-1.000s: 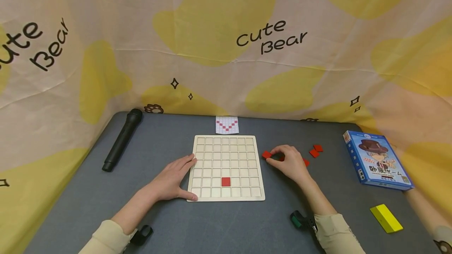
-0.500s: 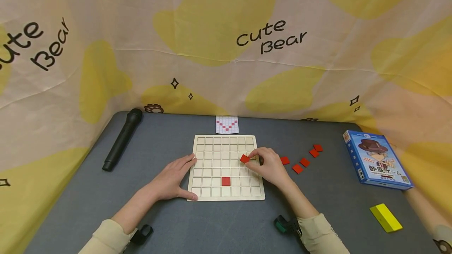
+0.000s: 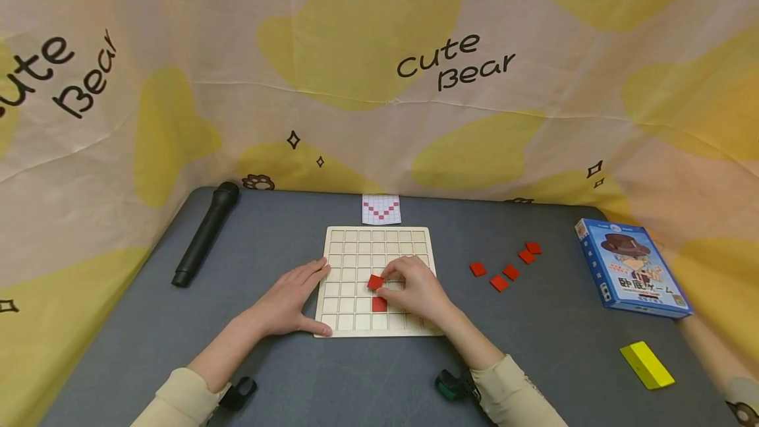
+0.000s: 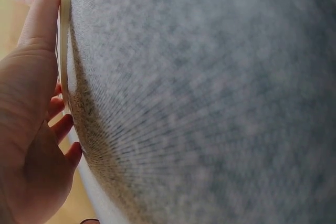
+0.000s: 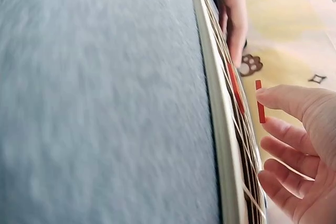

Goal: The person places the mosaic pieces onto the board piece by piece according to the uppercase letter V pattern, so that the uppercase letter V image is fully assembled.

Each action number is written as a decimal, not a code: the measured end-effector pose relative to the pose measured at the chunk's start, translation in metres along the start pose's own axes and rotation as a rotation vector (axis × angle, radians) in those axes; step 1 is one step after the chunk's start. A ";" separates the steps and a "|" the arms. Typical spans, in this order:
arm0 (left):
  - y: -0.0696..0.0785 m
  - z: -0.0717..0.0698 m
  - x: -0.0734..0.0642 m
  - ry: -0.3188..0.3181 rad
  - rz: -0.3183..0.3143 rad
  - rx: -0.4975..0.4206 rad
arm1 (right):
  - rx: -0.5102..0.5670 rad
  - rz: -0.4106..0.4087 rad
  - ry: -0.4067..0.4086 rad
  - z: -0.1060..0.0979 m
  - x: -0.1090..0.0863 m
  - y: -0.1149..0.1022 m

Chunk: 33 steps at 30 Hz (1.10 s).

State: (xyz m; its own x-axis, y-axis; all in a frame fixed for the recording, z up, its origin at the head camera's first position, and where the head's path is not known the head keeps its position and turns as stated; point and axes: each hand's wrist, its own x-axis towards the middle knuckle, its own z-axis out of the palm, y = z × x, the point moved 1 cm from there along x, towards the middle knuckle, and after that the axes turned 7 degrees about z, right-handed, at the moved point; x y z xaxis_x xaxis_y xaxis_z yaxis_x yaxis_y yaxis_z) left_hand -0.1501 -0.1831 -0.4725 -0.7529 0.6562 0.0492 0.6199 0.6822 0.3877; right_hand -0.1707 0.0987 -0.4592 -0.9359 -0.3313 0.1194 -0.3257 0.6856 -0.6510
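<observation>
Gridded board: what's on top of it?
A red tile lies on the board. The right hand holds another red tile above the board. The left hand touches the board's left edge. Parts of the board beneath both hands are covered; anything there can't be seen.

A yellow-patterned cloth hangs behind a dark grey table.

A red square tile is pinched by the right hand above a flat, cream gridded board.
</observation>
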 end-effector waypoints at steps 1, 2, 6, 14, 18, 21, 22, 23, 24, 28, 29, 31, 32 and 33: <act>0.000 0.000 0.000 0.000 0.001 -0.002 | -0.008 0.004 -0.009 0.002 0.000 -0.001; 0.000 0.000 0.000 -0.003 0.000 -0.003 | -0.016 0.001 -0.014 0.004 0.001 -0.003; 0.000 -0.001 0.001 -0.007 -0.003 0.000 | -0.064 -0.015 -0.029 0.009 0.003 -0.007; 0.000 -0.001 0.002 -0.019 -0.015 -0.003 | -0.105 -0.033 -0.020 0.012 0.004 -0.012; 0.000 -0.001 0.002 -0.024 -0.021 -0.003 | -0.120 -0.034 -0.017 0.014 0.004 -0.013; 0.000 -0.002 0.002 -0.022 -0.019 0.001 | -0.116 -0.046 -0.016 0.014 0.003 -0.013; 0.000 -0.002 0.002 -0.022 -0.020 0.002 | -0.110 -0.054 -0.015 0.014 0.003 -0.013; 0.000 -0.002 0.002 -0.022 -0.019 0.004 | -0.104 -0.061 -0.015 0.014 0.002 -0.012; 0.001 -0.002 0.002 -0.021 -0.018 0.004 | -0.096 -0.069 -0.013 0.013 0.002 -0.012; 0.000 -0.001 0.001 -0.022 -0.018 -0.001 | -0.064 -0.103 0.006 0.012 0.000 -0.009; 0.001 -0.001 0.001 -0.020 -0.015 -0.001 | -0.058 -0.108 0.013 0.011 -0.001 -0.007; 0.000 -0.001 0.001 -0.017 -0.012 0.002 | -0.049 -0.109 0.028 0.009 -0.002 -0.005; 0.000 -0.001 0.001 -0.016 -0.011 0.002 | -0.043 -0.104 0.030 0.007 -0.003 -0.004; 0.000 -0.001 0.000 -0.015 -0.009 0.002 | -0.039 -0.099 0.035 0.005 -0.003 -0.002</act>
State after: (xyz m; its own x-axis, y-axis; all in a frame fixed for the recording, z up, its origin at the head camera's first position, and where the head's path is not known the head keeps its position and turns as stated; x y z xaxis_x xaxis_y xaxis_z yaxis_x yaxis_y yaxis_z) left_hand -0.1504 -0.1829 -0.4712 -0.7553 0.6546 0.0316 0.6132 0.6889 0.3864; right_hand -0.1660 0.0950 -0.4618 -0.9030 -0.3760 0.2080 -0.4208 0.6756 -0.6053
